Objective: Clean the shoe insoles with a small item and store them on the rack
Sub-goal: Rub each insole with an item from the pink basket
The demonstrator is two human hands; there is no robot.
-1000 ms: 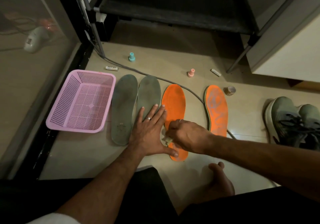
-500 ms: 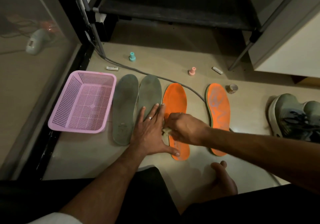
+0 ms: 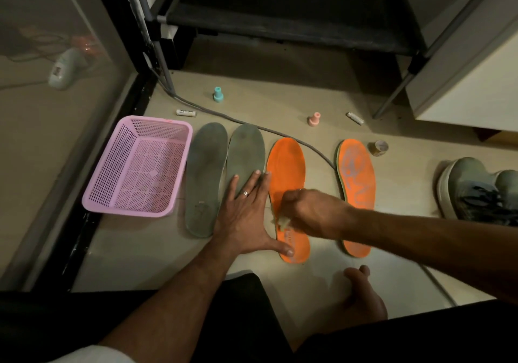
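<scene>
- Nearest me, the person's bare foot [image 3: 361, 292] rests on the floor [image 3: 140, 250], just short of the row of 4 insoles.
- The left hand [image 3: 246, 217] lies flat with straight, spread fingers, palm across the inner grey insole [image 3: 246, 152], thumb tip pinning the heel of the near orange insole [image 3: 288, 172].
- The right hand [image 3: 308, 211] is curled tight around a small pale cleaning pad [image 3: 281, 221], pressing it onto that insole's middle.
- I'd judge these insoles light, thin and floppy, so a rub would skate them over the smooth floor; hence the pinning. To lift one, pinch an edge near the heel or toe and support its length.
- The second orange insole [image 3: 356, 194], marked with grey, lies well apart to the right; the outer grey insole [image 3: 206, 177] sits beside a pink basket [image 3: 106, 194] on the floor's left side.
- Farther right, a pair of grey shoes [image 3: 476, 191].
- Beyond, a grey cable [image 3: 241, 120], 2 small pegs and the dark rack [image 3: 280, 20] along the far edge, nothing visible on its shelf.
</scene>
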